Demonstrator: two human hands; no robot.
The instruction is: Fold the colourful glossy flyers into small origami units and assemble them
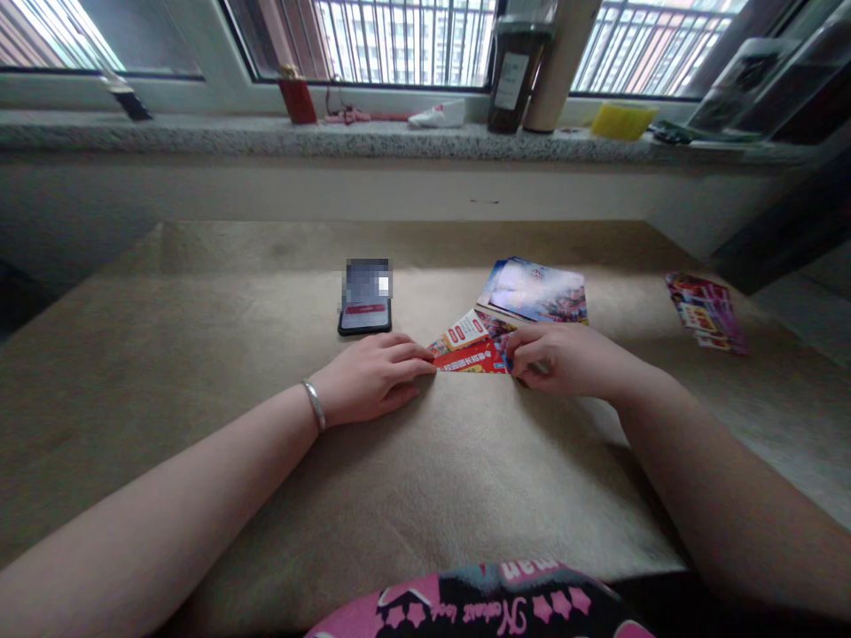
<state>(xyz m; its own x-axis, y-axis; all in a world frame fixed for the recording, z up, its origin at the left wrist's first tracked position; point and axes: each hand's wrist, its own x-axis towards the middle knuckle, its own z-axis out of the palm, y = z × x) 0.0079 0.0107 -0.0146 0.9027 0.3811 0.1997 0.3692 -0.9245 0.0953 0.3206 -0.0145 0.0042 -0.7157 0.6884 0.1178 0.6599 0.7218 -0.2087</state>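
Observation:
A red printed paper (471,356), folded over with a white and orange flap, lies flat on the table between my hands. The fingers of my left hand (382,377) are stretched out, their tips resting on the paper's left end. At the right end, my right hand (549,359) pinches the paper's edge between thumb and curled fingers, which hide that corner. Just behind my right hand is a small stack of glossy printed sheets (542,291). Beyond my left hand lies a phone (365,310) with its screen lit and partly blurred.
Several colourful folded papers (706,312) lie at the right side of the brown table (266,283). On the stone windowsill (219,137) stand a dark jar (519,75), a red box (297,99) and a yellow block (623,121).

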